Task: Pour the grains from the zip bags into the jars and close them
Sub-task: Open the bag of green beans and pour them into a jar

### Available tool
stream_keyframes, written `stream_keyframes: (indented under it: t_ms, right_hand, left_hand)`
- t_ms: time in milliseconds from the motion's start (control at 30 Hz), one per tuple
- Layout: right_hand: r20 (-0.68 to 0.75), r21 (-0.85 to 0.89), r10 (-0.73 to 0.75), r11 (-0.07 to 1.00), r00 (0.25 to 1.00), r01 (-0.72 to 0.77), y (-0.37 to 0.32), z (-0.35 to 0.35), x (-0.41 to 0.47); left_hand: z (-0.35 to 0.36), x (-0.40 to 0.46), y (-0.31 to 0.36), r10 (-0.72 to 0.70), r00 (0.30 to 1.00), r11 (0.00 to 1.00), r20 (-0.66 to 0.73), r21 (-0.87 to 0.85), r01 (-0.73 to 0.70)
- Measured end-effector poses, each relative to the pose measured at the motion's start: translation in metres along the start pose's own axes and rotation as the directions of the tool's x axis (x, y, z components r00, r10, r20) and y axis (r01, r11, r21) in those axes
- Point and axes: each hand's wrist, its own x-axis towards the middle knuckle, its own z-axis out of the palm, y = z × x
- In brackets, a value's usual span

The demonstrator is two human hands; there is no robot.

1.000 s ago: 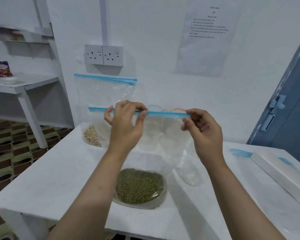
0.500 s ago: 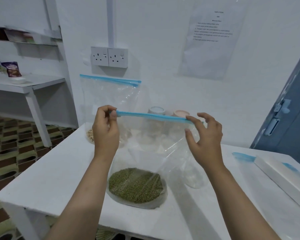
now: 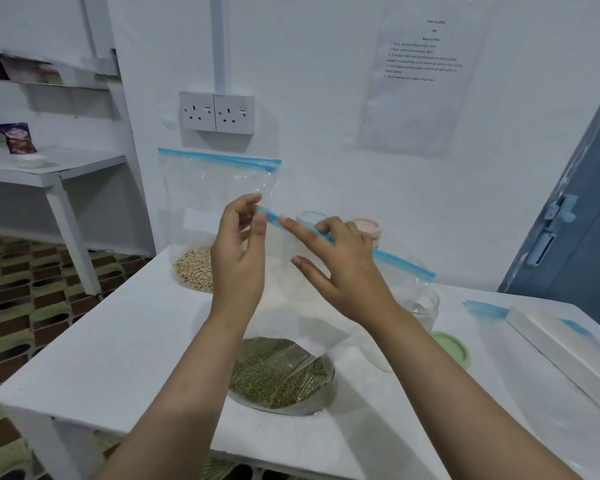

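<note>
Zip bag of green grains (image 3: pixel 278 372): base resting on the white table (image 3: pixel 118 344), near the front edge, upper part held up in front of the person. Change noted: half a second ago the blue zip strip (image 3: pixel 326 237) was stretched level between two hands set well apart; now the right hand (image 3: pixel 343 271) has come in beside the left hand (image 3: pixel 238 258), and the strip's far right end hangs free, sloping down toward the open jar. Left hand pinches the strip's left end between thumb and fingertips; right hand lies with its fingers spread and nearly straight over the strip just beside the left, whether pinching or only pressing cannot be told. Judgement: the seal is being worked at one corner, so the bag is likely about to be opened; pouring not yet begun, the green grains all still in the bag. Count. Zip bags with grains: two, the green one in hand and one of pale grains (image 3: pixel 194 268) leaning upright against the wall behind. Flat empty-looking zip bag (image 3: pixel 492 311): one, on the right of the table, partly under a long white box (image 3: pixel 565 355). Jars: three seen, one clear open jar (image 3: pixel 425 303) just right of the held bag, one with a pale blue lid (image 3: pixel 312 220), one with a pink lid (image 3: pixel 366 228), both behind the hands and partly hidden. Loose green lid (image 3: pixel 451 348): one, lying flat near the open jar. Hands: two.
</note>
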Motion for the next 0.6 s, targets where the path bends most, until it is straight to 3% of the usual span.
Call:
stream_keyframes:
  t_ms: [100,267,367,600]
  right_hand:
    - [0.025,-0.052,0.050,0.997,0.998,-0.049,0.006,0.005,0.001]
    - [0.038,-0.135,0.100,0.986,0.994,-0.094,0.008,0.010,0.000]
    - [-0.002,-0.168,0.088,0.982,0.996,-0.087,0.003,0.009,0.003]
    - [-0.153,-0.120,0.037,0.991,0.988,-0.055,-0.009,-0.024,0.017]
  left_hand:
    - [-0.008,-0.033,-0.022,0.045,0.998,0.971,0.049,0.233,-0.056]
    - [-0.020,-0.109,-0.081,-0.174,0.980,0.821,0.092,0.563,0.093]
    - [-0.024,-0.110,-0.090,-0.199,0.974,0.847,0.110,0.519,0.114]
    - [-0.024,-0.063,-0.078,-0.036,0.992,0.878,0.121,0.477,-0.027]
